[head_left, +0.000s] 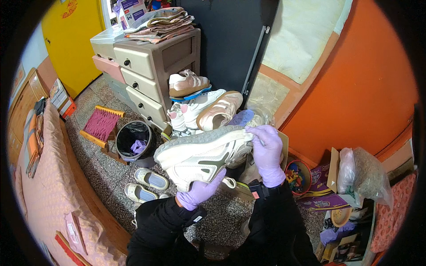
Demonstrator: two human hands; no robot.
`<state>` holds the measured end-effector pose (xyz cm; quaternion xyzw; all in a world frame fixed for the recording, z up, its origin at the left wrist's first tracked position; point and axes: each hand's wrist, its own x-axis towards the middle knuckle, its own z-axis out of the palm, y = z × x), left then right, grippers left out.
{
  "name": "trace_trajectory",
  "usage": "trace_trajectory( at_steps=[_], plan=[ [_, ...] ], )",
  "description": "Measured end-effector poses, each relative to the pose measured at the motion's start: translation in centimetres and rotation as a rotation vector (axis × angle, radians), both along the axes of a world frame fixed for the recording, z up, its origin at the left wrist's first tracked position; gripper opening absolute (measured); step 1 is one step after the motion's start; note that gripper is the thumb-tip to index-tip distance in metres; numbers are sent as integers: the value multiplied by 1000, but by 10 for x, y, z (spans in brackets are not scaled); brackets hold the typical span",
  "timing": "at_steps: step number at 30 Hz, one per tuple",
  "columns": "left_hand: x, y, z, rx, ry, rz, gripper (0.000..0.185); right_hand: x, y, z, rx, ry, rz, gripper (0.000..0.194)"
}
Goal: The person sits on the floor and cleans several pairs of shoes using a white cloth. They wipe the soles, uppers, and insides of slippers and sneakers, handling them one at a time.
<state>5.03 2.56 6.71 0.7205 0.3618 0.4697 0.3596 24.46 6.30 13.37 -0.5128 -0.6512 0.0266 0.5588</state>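
A white sneaker (203, 159) with a grey sole and dark green side marks is tilted on its side, sole edge upward. My left hand (201, 193), in a lilac glove, grips it by the ankle opening, with the fingers partly hidden inside. At the toe end, my right hand (269, 153), gloved alike, pinches a small white piece of material (248, 135) against the sole's edge; whether it is a wipe is unclear. A lace loop (229, 182) hangs beneath the sneaker. Just beyond it, pink-and-white sneakers (219, 111) are piled up.
A drawer unit (159, 63) stands behind the pile. To the left are a lined bin (134, 141), a woven stool (102, 124), slippers (151, 179) and a bed (56, 159). At right are a red tub (298, 178) and plastic bags (369, 173).
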Motion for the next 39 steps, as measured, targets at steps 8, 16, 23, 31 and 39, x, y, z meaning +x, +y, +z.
trace_trajectory(
  at_steps=[8,16,23,31,39],
  plan=[
    [-2,-4,10,-98,-126,7,32,1,0,-6,120,-160,195,32],
    [-11,-7,4,106,120,57,33,-8,-6,-3,186,-255,297,34],
    [-14,-10,-2,48,59,40,33,-4,-6,-6,148,-383,251,28],
    [-18,-5,6,271,258,80,35,-9,-16,-8,46,-283,119,33],
    [-18,-6,0,177,123,27,34,-3,-11,-4,42,-277,92,33]
  ],
)
